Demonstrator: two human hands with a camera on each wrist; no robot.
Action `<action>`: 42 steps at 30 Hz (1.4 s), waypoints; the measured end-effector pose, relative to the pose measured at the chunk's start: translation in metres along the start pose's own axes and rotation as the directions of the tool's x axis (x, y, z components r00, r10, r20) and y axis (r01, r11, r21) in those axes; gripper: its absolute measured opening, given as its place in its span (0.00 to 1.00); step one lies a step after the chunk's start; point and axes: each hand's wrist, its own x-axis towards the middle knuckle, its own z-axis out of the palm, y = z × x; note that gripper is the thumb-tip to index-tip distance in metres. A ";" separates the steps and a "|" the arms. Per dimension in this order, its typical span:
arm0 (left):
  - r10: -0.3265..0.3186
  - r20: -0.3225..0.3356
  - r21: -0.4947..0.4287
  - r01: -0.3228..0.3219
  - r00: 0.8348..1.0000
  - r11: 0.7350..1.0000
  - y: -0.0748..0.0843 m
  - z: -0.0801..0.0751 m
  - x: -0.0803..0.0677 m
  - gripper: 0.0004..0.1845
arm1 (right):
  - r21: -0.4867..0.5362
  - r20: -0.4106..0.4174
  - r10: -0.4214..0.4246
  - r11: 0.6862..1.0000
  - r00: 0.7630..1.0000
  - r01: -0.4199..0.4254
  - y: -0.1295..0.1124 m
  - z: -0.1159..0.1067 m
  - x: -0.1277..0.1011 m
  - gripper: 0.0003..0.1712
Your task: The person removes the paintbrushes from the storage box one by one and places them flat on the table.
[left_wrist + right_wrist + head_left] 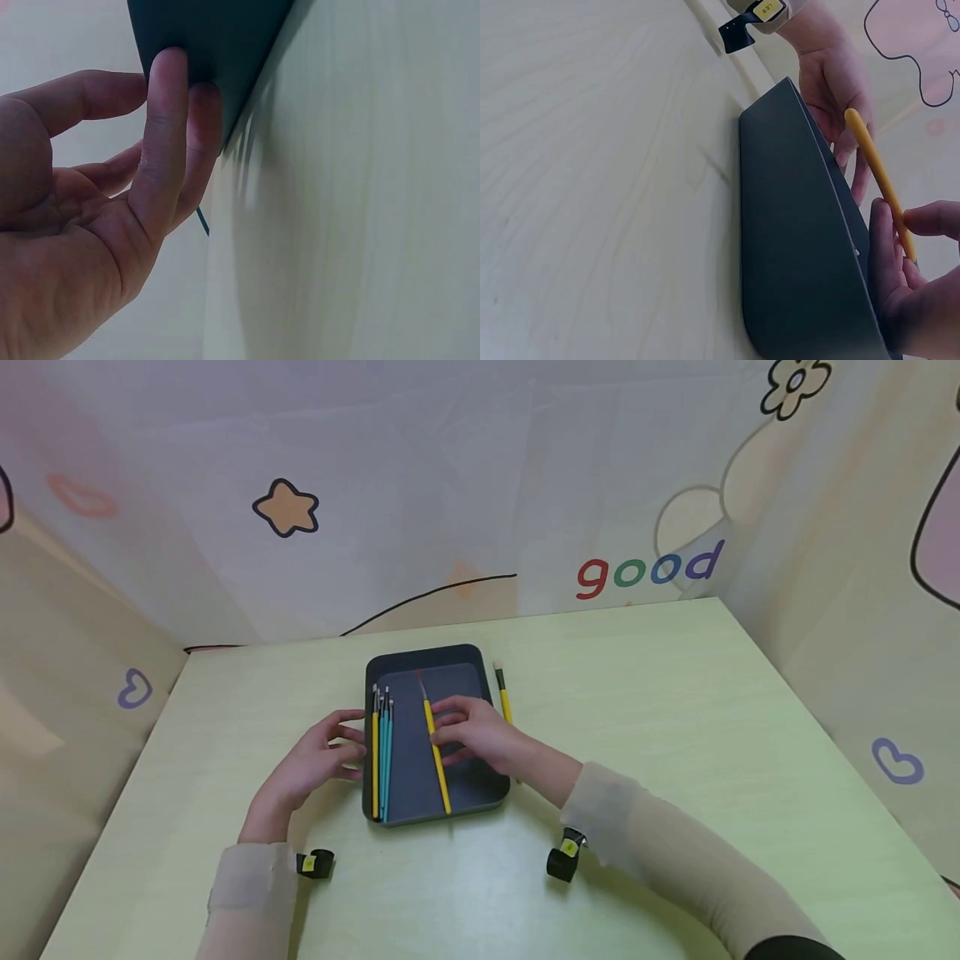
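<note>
A yellow paintbrush with a reddish tip is pinched between the thumb and fingers of my right hand. It slants over the dark tray, bristles toward the far side. The right wrist view shows the yellow handle above the tray's rim, the thumb on one side and fingers on the other. My left hand touches the tray's left wall, its fingertips against the outside in the left wrist view. Along the tray's left inner side lie a yellow paintbrush and several teal paintbrushes, bristles pointing away.
Just right of the tray, another yellow paintbrush with a black ferrule lies on the pale table, partly hidden by my right forearm. A printed cloth backdrop stands behind the table. Small black wrist cameras sit at both cuffs.
</note>
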 end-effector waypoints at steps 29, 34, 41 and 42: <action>0.005 -0.007 0.001 -0.005 1.000 1.000 -0.004 0.000 0.001 0.34 | -0.029 -0.055 -0.021 0.999 0.998 0.019 -0.002 -0.068 -0.029 0.30; 0.004 -0.010 0.008 -0.004 1.000 1.000 -0.003 0.000 0.001 0.34 | -0.026 -0.080 -0.027 0.999 0.996 0.025 0.002 -0.083 -0.031 0.30; 0.002 -0.010 0.004 -0.002 1.000 1.000 -0.004 0.000 0.001 0.34 | -0.022 -0.119 -0.012 1.000 0.993 0.009 0.008 -0.101 -0.030 0.31; 0.001 -0.010 0.003 -0.001 1.000 1.000 -0.004 0.000 0.001 0.34 | -0.026 -0.126 -0.005 1.000 0.992 0.002 0.009 -0.103 -0.029 0.31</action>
